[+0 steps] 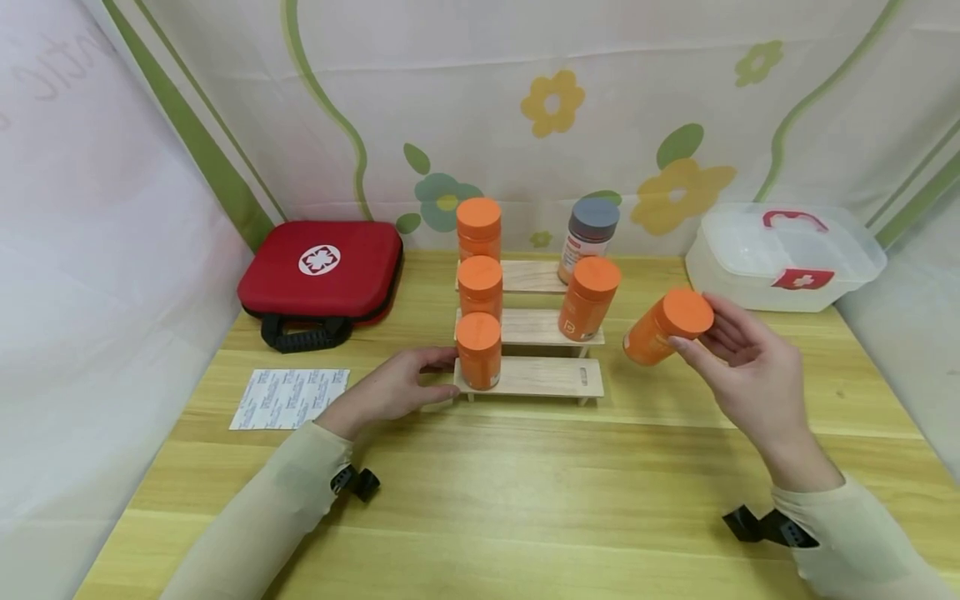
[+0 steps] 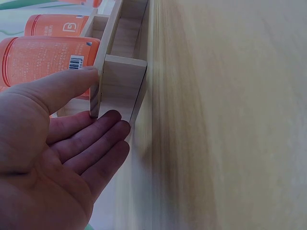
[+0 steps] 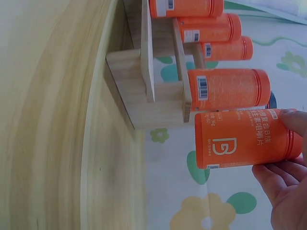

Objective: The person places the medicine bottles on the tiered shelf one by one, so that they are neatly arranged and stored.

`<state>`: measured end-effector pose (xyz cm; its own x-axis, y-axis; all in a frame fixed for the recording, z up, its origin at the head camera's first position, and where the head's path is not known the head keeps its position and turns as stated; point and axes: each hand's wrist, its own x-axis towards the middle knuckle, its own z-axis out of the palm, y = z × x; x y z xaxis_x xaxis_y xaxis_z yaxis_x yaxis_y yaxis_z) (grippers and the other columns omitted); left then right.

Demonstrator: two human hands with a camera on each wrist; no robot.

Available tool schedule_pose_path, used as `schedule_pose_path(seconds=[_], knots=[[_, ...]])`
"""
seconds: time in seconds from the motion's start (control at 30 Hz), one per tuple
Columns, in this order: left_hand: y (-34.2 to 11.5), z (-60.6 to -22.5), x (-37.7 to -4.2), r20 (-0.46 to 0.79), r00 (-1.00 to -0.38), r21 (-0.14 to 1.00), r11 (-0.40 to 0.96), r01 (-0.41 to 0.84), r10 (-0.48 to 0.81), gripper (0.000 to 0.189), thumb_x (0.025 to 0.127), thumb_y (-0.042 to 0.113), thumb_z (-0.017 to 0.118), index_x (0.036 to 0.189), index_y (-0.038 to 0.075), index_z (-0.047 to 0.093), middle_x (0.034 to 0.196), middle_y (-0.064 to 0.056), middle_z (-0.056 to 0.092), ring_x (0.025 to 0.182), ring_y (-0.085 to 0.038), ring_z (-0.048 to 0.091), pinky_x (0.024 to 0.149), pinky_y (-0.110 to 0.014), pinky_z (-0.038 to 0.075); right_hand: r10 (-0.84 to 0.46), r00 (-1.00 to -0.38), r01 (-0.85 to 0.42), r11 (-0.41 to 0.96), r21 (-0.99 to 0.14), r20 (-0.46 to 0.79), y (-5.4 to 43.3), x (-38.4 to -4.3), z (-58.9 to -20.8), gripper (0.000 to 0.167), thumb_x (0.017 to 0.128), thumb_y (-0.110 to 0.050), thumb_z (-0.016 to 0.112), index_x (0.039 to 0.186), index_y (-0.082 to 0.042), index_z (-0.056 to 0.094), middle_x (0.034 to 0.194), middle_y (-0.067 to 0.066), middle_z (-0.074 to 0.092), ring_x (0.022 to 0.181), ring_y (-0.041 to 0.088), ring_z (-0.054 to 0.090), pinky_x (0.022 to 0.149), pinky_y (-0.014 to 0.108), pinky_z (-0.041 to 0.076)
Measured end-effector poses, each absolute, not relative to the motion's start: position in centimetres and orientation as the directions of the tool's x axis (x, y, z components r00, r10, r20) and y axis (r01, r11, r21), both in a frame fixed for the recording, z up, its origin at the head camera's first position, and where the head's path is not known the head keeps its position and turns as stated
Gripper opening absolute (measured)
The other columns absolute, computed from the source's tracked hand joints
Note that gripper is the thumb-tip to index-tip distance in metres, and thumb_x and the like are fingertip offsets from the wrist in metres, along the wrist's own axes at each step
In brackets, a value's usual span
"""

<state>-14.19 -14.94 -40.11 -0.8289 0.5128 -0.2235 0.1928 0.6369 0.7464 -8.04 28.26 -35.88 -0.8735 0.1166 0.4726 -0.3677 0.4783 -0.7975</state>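
Note:
My right hand (image 1: pixel 761 375) grips an orange supplement bottle (image 1: pixel 660 329) near its lid, tilted in the air to the right of a three-step wooden rack (image 1: pixel 543 377). In the right wrist view the held bottle (image 3: pixel 240 136) shows a white B logo. My left hand (image 1: pixel 393 383) rests at the left end of the lowest step, fingers fairly straight, thumb at the board's edge (image 2: pixel 96 91). Orange bottles stand on the left of each step: front (image 1: pixel 480 354), middle (image 1: pixel 480 287) and back (image 1: pixel 478 229). Another orange bottle (image 1: pixel 588 300) stands at the middle step's right; behind it is a grey-lidded bottle (image 1: pixel 588 237).
A red first-aid case (image 1: pixel 322 267) with a black handle lies at the back left. In front of it is a printed white packet sheet (image 1: pixel 288 400). A translucent white box (image 1: pixel 783 258) with a red handle stands at the back right, near the curtain.

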Motion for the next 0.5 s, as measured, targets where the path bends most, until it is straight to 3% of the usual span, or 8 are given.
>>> schedule_pose_path(seconds=[0.27,0.5], knots=[[-14.9,-40.2,-14.2,-0.215,-0.831,0.749,0.633,0.197,0.513,0.065,0.101,0.029,0.078,0.159,0.01,0.054,0.154,-0.007,0.064,0.144,-0.029,0.058,0.127,-0.053,0.043,0.021,-0.805,-0.525,0.44,-0.729,0.593,26.8,-7.1,-35.9,0.07,0.076,0.028,0.08,0.142,0.009,0.064,0.134,-0.013,0.074,0.12,0.0,0.073,0.095,0.014,0.058],[-14.9,-40.3,-14.3,-0.215,-0.83,0.745,0.636,0.202,0.515,0.065,0.101,0.03,0.078,0.159,0.011,0.054,0.153,-0.006,0.065,0.144,-0.028,0.058,0.126,-0.054,0.043,-0.011,-0.8,-0.564,0.355,-0.746,0.6,25.8,-6.7,-36.4,0.071,0.076,0.03,0.078,0.143,0.012,0.062,0.136,-0.008,0.075,0.122,0.003,0.073,0.096,0.015,0.058]])
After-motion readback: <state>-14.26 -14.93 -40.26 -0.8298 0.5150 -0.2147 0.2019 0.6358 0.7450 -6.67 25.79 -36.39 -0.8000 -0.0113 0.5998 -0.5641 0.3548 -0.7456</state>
